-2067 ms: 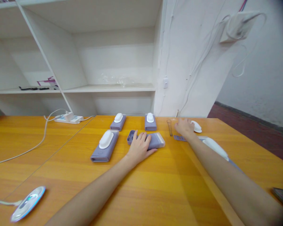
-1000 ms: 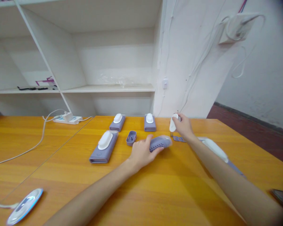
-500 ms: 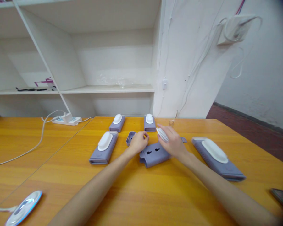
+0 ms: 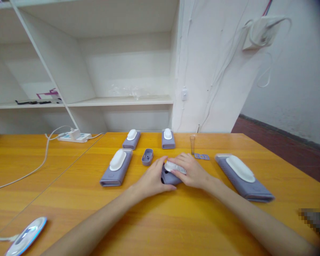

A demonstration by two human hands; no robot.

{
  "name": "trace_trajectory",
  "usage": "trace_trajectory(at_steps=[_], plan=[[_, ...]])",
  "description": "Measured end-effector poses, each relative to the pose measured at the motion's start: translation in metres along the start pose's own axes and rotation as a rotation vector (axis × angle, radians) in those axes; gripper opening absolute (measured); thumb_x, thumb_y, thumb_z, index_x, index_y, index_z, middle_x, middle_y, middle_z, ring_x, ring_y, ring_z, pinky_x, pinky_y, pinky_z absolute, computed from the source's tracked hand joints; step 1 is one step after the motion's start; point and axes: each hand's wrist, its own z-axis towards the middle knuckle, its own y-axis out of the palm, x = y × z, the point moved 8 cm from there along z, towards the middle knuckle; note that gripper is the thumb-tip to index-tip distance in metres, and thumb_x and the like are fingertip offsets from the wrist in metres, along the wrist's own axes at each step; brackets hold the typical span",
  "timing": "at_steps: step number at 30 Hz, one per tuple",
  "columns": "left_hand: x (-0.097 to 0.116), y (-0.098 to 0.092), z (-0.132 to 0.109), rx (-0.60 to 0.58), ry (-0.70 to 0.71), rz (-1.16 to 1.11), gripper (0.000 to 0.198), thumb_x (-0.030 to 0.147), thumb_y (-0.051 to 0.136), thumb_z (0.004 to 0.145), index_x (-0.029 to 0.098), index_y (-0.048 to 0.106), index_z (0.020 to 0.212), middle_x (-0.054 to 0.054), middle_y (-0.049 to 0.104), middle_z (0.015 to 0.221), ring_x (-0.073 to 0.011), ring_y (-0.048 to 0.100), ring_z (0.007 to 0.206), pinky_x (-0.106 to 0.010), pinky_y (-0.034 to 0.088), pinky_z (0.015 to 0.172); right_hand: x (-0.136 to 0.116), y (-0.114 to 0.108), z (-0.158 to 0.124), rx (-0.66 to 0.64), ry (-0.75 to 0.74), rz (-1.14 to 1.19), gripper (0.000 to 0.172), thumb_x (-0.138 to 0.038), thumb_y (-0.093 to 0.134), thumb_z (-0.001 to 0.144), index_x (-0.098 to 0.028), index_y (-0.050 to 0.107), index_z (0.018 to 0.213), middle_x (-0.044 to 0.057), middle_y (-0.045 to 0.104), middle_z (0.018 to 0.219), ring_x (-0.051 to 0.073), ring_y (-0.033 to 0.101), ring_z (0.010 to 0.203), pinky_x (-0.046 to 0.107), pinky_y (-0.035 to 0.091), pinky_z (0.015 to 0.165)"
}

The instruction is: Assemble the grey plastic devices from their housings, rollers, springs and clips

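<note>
My left hand grips the left end of a grey-purple slotted casing on the table, thumb in front and fingers behind. With my right hand I hold a white ribbed oval piece against the casing's top; one dark slot shows beside it. A small grey-purple open case lies behind my left hand. Behind my right hand are a flat grey-purple frame and an upright coil spring.
Grey-purple units with white oval tops stand at left, back left, back centre and right. A power strip, a cabled glowing disc and a blurred dark object at the right edge are also on the table.
My left hand has come to the casing and taken hold of it. My right hand has brought the white piece down and left onto the casing, uncovering the frame and spring.
</note>
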Motion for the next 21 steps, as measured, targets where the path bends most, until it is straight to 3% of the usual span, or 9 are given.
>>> trace_trajectory(at_steps=[7, 21], plan=[[-0.019, -0.003, 0.017, -0.176, -0.009, -0.109, 0.105, 0.039, 0.081, 0.052, 0.019, 0.025, 0.138, -0.012, 0.044, 0.133, -0.0281, 0.045, 0.119, -0.041, 0.037, 0.100, -0.009, 0.012, 0.010, -0.020, 0.003, 0.141, 0.046, -0.026, 0.058, 0.083, -0.023, 0.050, 0.128, 0.006, 0.058, 0.122, 0.022, 0.050, 0.107, 0.040, 0.038, 0.094], [-0.021, -0.005, 0.015, -0.142, -0.017, -0.160, 0.103, 0.036, 0.081, 0.053, 0.020, 0.025, 0.138, -0.011, 0.044, 0.132, -0.0266, 0.046, 0.118, -0.039, 0.037, 0.099, -0.001, 0.021, 0.014, -0.077, 0.208, 0.039, 0.040, -0.036, 0.059, 0.083, -0.026, 0.054, 0.121, 0.005, 0.061, 0.112, 0.023, 0.049, 0.103, 0.039, 0.038, 0.088]])
